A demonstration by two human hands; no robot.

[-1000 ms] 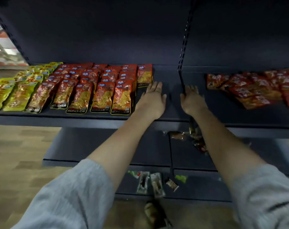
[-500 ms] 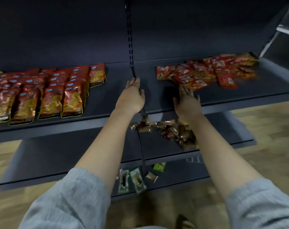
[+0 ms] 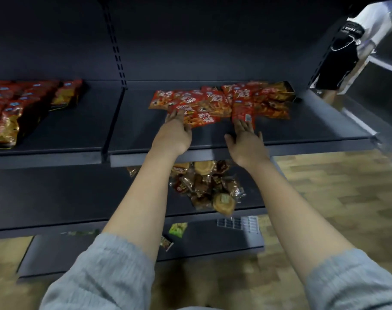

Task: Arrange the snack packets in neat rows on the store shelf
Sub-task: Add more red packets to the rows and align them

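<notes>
A loose heap of several red snack packets (image 3: 221, 104) lies on the right section of the dark upper shelf (image 3: 302, 128). My left hand (image 3: 174, 133) reaches to the heap's front left edge, its straight fingers touching a red packet. My right hand (image 3: 246, 142) lies flat on the shelf with its fingertips at a packet that shows a white barcode (image 3: 244, 116). Neither hand grips anything. On the shelf's left section, red and gold packets (image 3: 13, 108) lie in neat overlapping rows.
A pile of brown wrapped snacks (image 3: 208, 186) sits on the shelf below, partly hidden by my arms. A green packet (image 3: 178, 229) and small packets lie on the bottom shelf. A person (image 3: 347, 48) stands at the far right. Wooden floor (image 3: 336, 198) stretches to the right.
My view and both hands have shifted right, from the bare shelf beside the arranged rows to the loose red heap. The hands now touch its front edge.
</notes>
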